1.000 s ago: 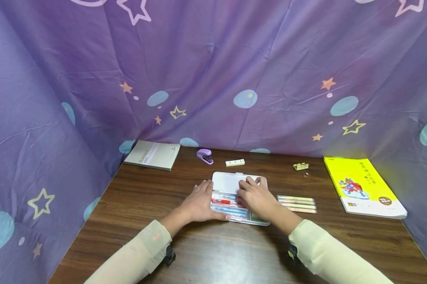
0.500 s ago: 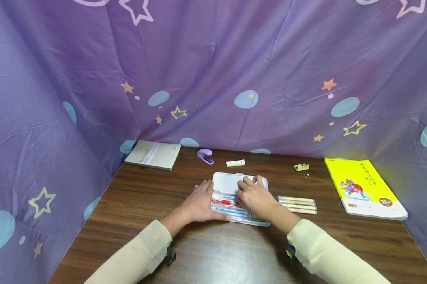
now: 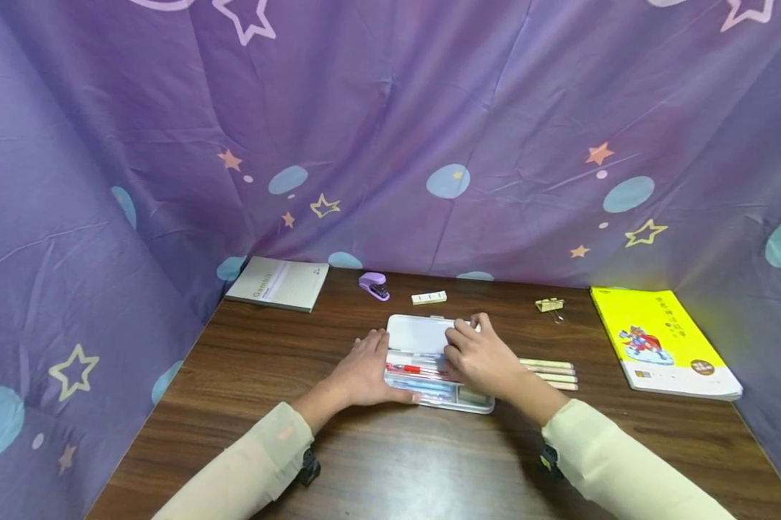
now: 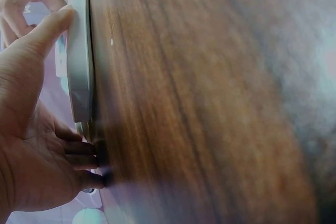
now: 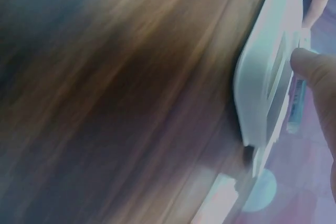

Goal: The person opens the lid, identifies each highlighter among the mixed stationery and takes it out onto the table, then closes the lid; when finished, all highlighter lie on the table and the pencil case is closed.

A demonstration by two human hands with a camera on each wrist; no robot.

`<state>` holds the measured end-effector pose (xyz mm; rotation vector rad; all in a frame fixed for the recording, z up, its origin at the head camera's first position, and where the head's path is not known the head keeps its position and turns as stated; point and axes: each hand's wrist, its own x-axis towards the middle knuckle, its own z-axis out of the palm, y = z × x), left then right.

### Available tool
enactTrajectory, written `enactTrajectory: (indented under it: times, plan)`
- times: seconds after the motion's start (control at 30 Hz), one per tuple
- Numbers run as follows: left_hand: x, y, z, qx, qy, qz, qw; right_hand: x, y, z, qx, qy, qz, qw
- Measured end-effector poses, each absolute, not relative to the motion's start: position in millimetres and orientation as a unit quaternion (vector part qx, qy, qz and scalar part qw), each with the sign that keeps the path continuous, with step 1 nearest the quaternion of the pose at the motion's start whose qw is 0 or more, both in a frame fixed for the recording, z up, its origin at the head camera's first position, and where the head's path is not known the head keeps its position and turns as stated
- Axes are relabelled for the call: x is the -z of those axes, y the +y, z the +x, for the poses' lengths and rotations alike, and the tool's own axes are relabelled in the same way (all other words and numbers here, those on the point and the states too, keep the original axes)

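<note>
A white pencil case (image 3: pixel 421 334) lies on the table with its lid folded back. Several pens, among them a red pen (image 3: pixel 403 369), lie in its tray. My left hand (image 3: pixel 362 372) holds the case's left end, thumb on the front rim and fingers along the side; the left wrist view shows that thumb (image 4: pixel 50 30) on the edge. Over the right part of the case, my right hand (image 3: pixel 484 361) has curled fingers. In the right wrist view a slim pen (image 5: pixel 297 106) with a pale teal barrel sticks out past its thumb. The fingers hide the rest.
Several pale highlighters (image 3: pixel 553 374) lie right of the case, partly behind my right wrist. Farther back are a purple stapler (image 3: pixel 374 286), a small white block (image 3: pixel 429 297) and a gold binder clip (image 3: pixel 549 305). A notebook (image 3: pixel 278 283) lies left, a yellow book (image 3: pixel 665 343) right.
My right hand has shifted a little to the right over the case, uncovering more of the tray and covering part of the highlighters. The left hand has stayed in place.
</note>
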<state>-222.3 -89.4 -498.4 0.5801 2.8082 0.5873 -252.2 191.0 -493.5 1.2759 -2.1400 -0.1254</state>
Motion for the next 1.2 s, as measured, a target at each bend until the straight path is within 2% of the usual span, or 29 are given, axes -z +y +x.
enactTrajectory:
  times: [0.17,0.43,0.7,0.93,1.2]
  plan:
    - [497.4,-90.0,-222.5,-0.200,0.953,0.198,0.108,492.1,206.9,-248.1,0.045,-0.795,0.498,0.344]
    - [498.5,-88.9,-221.9,-0.200,0.953,0.198,0.111,487.9,253.0,-227.8,0.033,-0.811,0.484,0.327]
    - [496.0,-88.8,-220.0,-0.203,0.953,0.193,0.113,492.0,303.6,-203.5,0.008,-0.811,0.472,0.345]
    - [496.5,-89.4,-220.7,-0.196,0.954,0.194,0.114,503.2,331.1,-187.2,0.019,-0.822,0.457,0.340]
    - [496.8,-87.7,-220.3,-0.195,0.955,0.195,0.110,514.5,349.3,-185.0,0.025,-0.826,0.454,0.334]
